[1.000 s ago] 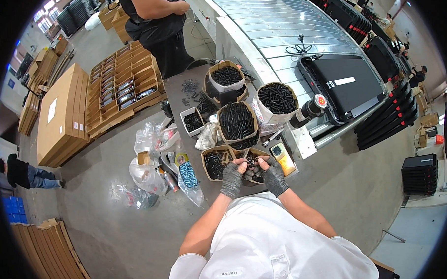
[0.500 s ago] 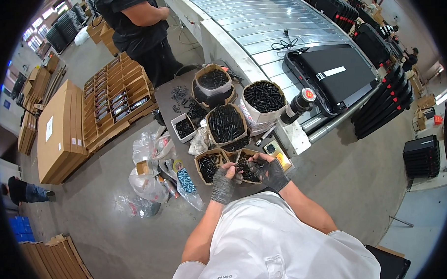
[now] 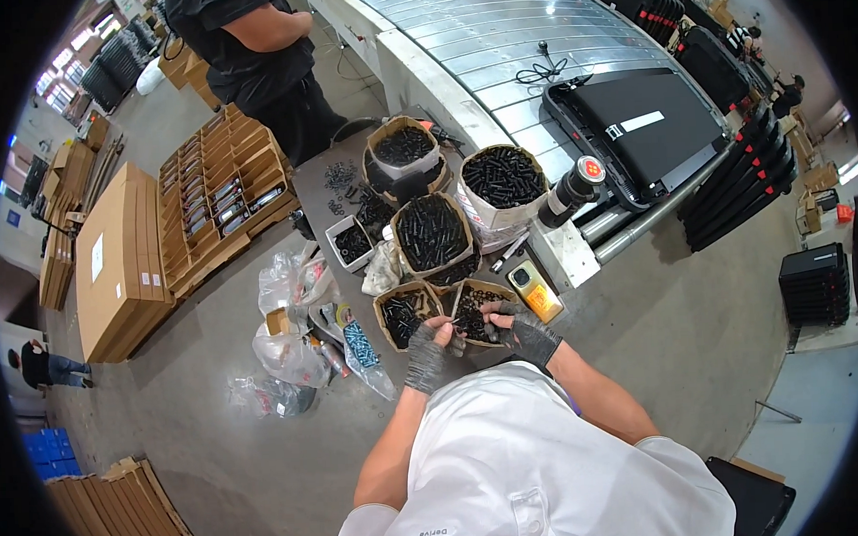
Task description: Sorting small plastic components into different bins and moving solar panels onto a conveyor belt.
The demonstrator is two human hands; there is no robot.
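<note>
My left hand (image 3: 429,351), in a dark fingerless glove, is closed in a pinch in front of two small open boxes. A thin, shiny piece seems to stick out at its fingertips, too small to name. My right hand (image 3: 524,333), gloved alike, hangs over the right box of small dark parts (image 3: 470,302). Its thumb and forefinger are pressed together; whatever lies between them cannot be made out. The left box of black screw-like parts (image 3: 402,311) sits just beyond my left hand. The hands are a short gap apart.
Beyond stand bigger containers of black parts (image 3: 433,232) and a white tray of rings (image 3: 351,242). A phone (image 3: 535,291) lies right of the boxes, near a dark cylinder (image 3: 572,193). A black case (image 3: 647,137) rests on the roller conveyor (image 3: 497,62). Another person (image 3: 252,66) stands at far left.
My right hand has drawn slightly up and right, its thumb and forefinger now together over the right box. My left hand keeps its pinch. The whole view has shifted a little.
</note>
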